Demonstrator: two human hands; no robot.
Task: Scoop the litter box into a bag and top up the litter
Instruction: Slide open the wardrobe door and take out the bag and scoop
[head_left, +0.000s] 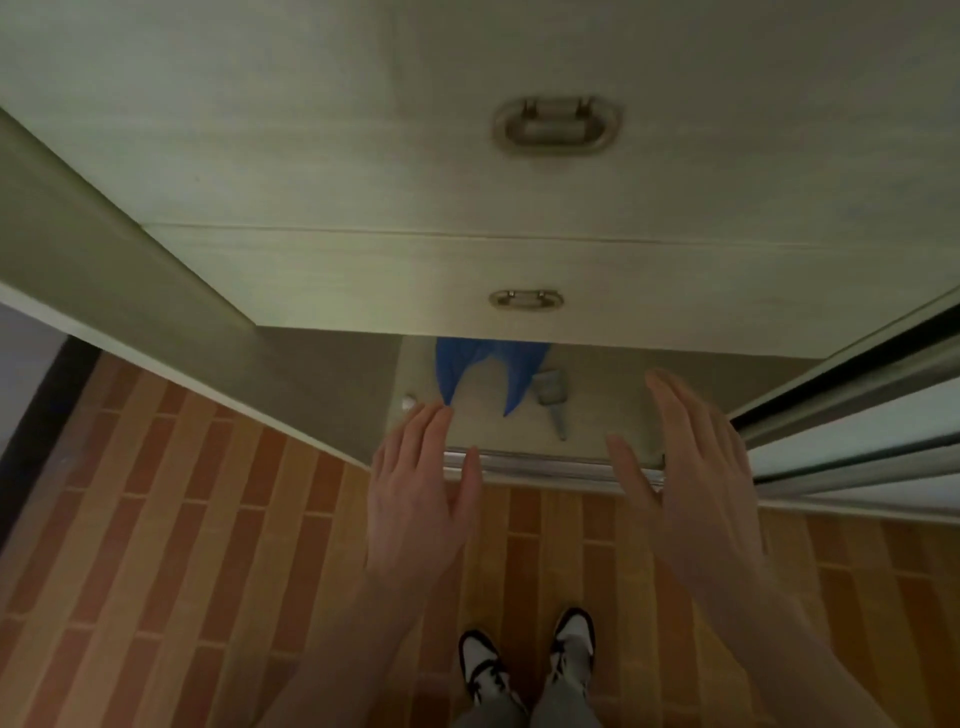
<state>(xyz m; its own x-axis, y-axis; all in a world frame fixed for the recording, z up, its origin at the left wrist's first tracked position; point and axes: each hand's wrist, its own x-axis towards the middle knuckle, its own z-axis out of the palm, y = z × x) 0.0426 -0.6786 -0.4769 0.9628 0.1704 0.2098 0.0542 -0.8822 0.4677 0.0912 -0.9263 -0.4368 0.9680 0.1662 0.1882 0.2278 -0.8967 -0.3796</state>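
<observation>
Both forearms reach forward from the bottom of the view, over a pair of black-and-white shoes (527, 662) planted on the orange brick-patterned floor (182, 519). The left hand (418, 499) is held flat, back up, fingers straight and together, thumb spread to the right; it grasps nothing. Its fingertips lie just at the tip of one handle of a blue bag (485, 371), though contact cannot be told. The right hand (691, 467) is turned on edge, palm facing left, fingers straight and relaxed, likewise released and empty.

The bag lies on a low pale shelf (602, 410) at the cabinet's base, its upper part hidden under the drawers, its two handles pointing toward the person. Just to its right lies a grey litter scoop (555, 402), handle toward the person, between the two hands and apart from both. A small round whitish object (409, 401) sits near the shelf's left edge, just beyond the left fingertips.

Above the shelf overhang two pale drawers, the lower drawer handle (525, 299) and the upper drawer handle (557, 124) both recessed. A metal sliding track (545, 462) borders the shelf's front edge beneath the hands. A cabinet side panel (130, 270) closes off the left, and a sliding door frame (852, 415) slants in from the right beside the right hand. No litter box is in view.
</observation>
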